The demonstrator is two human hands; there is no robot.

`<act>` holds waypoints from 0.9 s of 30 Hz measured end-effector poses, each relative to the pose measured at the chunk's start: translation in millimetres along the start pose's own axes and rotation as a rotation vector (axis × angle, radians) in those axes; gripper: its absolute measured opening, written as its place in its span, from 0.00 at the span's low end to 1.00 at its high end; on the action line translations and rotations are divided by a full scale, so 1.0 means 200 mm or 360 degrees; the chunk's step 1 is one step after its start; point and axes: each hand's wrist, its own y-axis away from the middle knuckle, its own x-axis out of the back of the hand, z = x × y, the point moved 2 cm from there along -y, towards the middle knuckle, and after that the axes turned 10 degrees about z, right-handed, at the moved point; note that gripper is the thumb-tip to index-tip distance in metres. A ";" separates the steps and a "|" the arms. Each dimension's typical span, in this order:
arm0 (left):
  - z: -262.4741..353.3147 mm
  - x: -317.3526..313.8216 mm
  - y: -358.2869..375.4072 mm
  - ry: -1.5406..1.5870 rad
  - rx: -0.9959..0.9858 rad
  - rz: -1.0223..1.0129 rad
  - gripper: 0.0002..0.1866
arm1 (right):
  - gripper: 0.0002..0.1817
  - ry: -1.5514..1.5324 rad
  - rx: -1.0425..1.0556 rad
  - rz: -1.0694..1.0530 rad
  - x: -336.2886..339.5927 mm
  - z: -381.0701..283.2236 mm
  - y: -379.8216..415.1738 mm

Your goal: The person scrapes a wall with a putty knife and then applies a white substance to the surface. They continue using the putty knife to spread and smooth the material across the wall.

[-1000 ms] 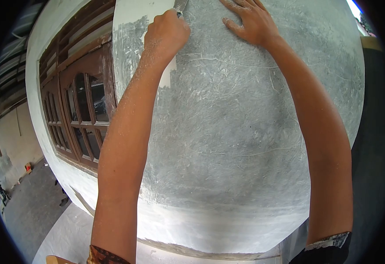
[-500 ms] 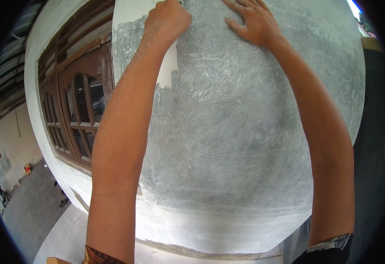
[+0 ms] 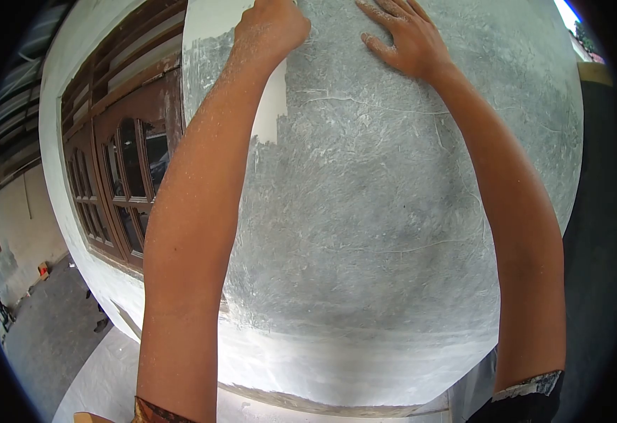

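At the top of the head view, my left hand point(image 3: 272, 29) is closed in a fist against the wall, with pale dust on its skin. Whatever its fingers grip is hidden behind the knuckles and the frame's upper edge. A cream patch point(image 3: 272, 109) with ragged edges runs down the wall below that wrist. My right hand point(image 3: 408, 44) lies flat on the grey wall surface point(image 3: 365, 176), fingers spread and dusty, its upper fingertips close to or past the frame edge. Thin whitish lines and rough scrape marks cover the grey surface.
Left of my arm is a brown wooden window frame point(image 3: 121, 169) with glass panes and slats above. A white band point(image 3: 358, 359) and a ledge edge the wall's bottom. Grey floor point(image 3: 44, 338) lies lower left, with small objects by a far wall point(image 3: 23, 218).
My left hand has shifted very slightly right and down in the view, still closed. My right hand stays spread on the wall in nearly the same place.
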 end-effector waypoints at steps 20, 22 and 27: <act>0.05 -0.04 -0.06 -0.0034 -0.0033 0.0100 0.25 | 0.36 -0.0051 0.0051 0.0032 0.05 -0.02 0.01; 0.09 0.01 -0.08 -0.0137 0.0014 0.0053 0.26 | 0.35 -0.0064 0.0055 0.0056 0.03 0.00 -0.01; 0.06 -0.02 0.06 -0.0080 0.0060 0.0042 0.24 | 0.34 -0.0068 0.0043 0.0059 0.01 0.00 0.01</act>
